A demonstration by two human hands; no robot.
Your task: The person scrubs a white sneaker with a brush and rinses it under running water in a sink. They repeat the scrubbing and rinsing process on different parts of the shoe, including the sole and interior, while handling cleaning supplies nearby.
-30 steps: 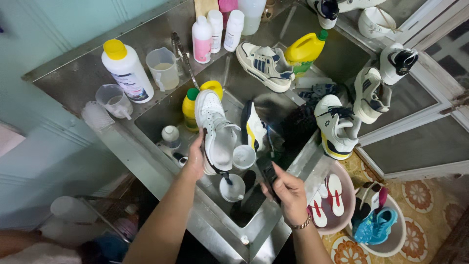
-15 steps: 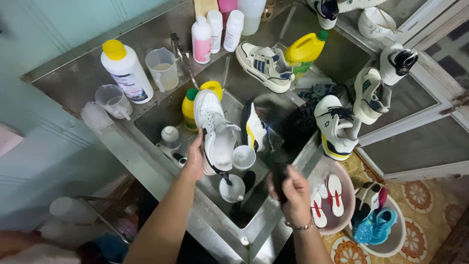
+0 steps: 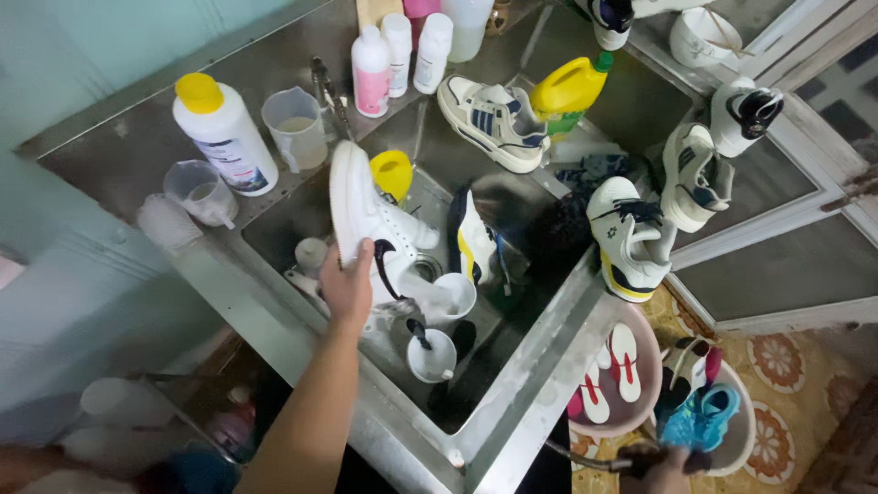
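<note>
My left hand (image 3: 350,285) grips a white sneaker (image 3: 366,215) by its side and holds it tilted over the steel sink (image 3: 512,366). Below the sneaker, a small white cup (image 3: 430,357) and a white scoop (image 3: 450,295) lie in the sink. A yellow-and-black shoe (image 3: 471,242) stands on edge beside the drain. My right hand (image 3: 654,465) is low at the bottom edge, outside the sink, closed on a dark object with a thin handle (image 3: 585,457). Most of that hand is cut off.
A yellow-capped white bottle (image 3: 224,137), a measuring jug (image 3: 294,128) and small bottles (image 3: 370,69) stand on the counter. A yellow jug (image 3: 567,91) and several sneakers (image 3: 631,233) sit around the sink rim. On the floor are a pink basin (image 3: 631,416) with insoles and a blue shoe (image 3: 700,416).
My right hand has dropped from over the sink to the bottom edge near the floor basins. My left hand has lifted the white sneaker a little higher.
</note>
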